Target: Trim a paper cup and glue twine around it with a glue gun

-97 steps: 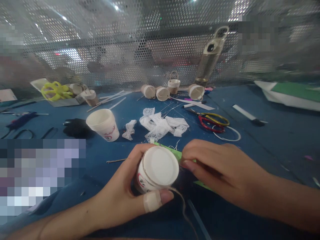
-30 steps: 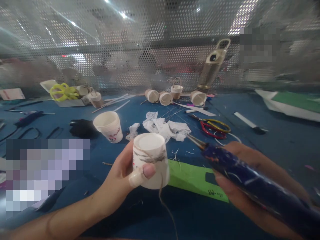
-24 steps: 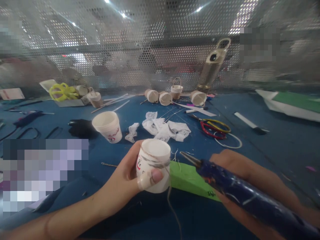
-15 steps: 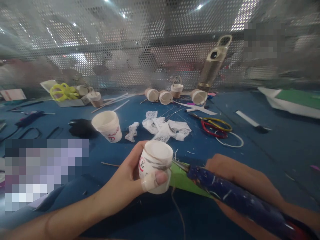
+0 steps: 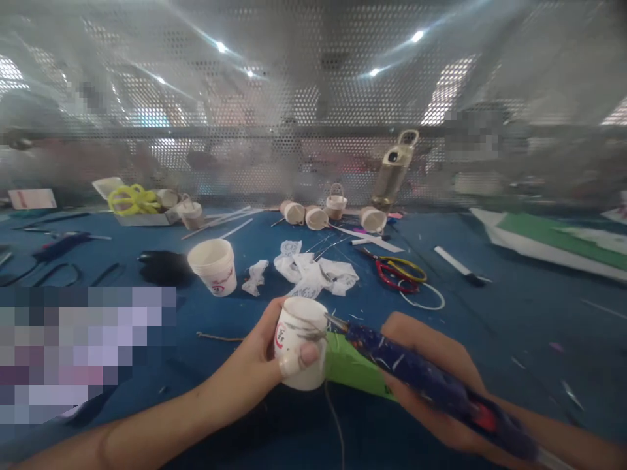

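A white paper cup [image 5: 302, 378] with red and black print is in my left hand [image 5: 281, 352], thumb across its front. Twine [image 5: 306, 326] is wound around the cup near the upper rim, and its loose tail hangs down below. My right hand [image 5: 431, 365] is closed around a blue pen-shaped hot glue gun [image 5: 416, 375] with a red button. Its metal nozzle points left, at the cup's upper right side by the twine; whether it touches cannot be told. Under the glue gun lies a bright green piece [image 5: 360, 372], partly hidden by my right hand.
Nested white cups [image 5: 215, 267] stand behind my left hand, near crumpled white lace [image 5: 313, 271]. Scissors [image 5: 399, 271] with red and yellow handles lie right of it. Several twine-wrapped cups [image 5: 317, 219] and a bottle [image 5: 390, 173] are by the perforated screen [image 5: 294, 156].
The view has tilted up and shifted right. My left hand still holds the cup, and the glue gun's nozzle stays close to its upper right side.
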Demonstrator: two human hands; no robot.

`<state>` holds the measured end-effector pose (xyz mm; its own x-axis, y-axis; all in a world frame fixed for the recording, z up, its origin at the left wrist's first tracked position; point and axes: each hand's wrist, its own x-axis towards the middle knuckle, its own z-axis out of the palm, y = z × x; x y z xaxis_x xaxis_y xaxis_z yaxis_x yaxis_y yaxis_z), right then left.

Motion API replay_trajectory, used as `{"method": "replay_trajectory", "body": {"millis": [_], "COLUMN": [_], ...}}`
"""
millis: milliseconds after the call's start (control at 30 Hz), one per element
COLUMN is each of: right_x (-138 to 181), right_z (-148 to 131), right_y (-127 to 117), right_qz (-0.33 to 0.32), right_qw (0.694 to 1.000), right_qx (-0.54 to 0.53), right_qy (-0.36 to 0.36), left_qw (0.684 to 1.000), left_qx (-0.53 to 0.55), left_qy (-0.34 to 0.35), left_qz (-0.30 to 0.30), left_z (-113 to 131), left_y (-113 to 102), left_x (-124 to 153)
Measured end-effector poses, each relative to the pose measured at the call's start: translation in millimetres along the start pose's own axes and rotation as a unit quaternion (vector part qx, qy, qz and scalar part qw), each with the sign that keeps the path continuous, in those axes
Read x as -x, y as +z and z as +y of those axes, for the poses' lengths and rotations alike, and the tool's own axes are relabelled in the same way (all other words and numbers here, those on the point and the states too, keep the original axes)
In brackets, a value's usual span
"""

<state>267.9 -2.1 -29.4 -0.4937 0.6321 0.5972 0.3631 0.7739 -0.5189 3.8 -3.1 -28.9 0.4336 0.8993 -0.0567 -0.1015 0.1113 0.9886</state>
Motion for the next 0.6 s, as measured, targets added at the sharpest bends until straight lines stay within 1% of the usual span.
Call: {"method": "replay_trajectory", "body": {"millis": [67, 233, 400, 500, 600], "right_x": [-4, -20, -40, -46, -41], "right_z": [-8, -29, -31, -28, -23], "right_y": [-3, -15, -23, -24, -19], "right_qz": [0.022, 0.066, 0.130, 0.138, 0.123], "right_qw": [1.000, 0.998, 0.990, 0.989, 0.992], "right_qx": [-0.005, 0.004, 0.003, 0.006, 0.015], "right_qy": [-0.005, -0.012, -0.059, -0.053, -0.026], "left_qw": [1.000, 0.998, 0.997, 0.996, 0.996], "left_qx": [0.007, 0.015, 0.016, 0.018, 0.022], "left_qy": [0.021, 0.055, 0.070, 0.077, 0.082], "left_qz": [-0.001, 0.025, 0.024, 0.030, 0.042], "left_z": [-2, -3, 7, 12, 11], "left_y": [3, 10, 19, 21, 16], "left_x": [0, 1, -4, -12, -18]}}
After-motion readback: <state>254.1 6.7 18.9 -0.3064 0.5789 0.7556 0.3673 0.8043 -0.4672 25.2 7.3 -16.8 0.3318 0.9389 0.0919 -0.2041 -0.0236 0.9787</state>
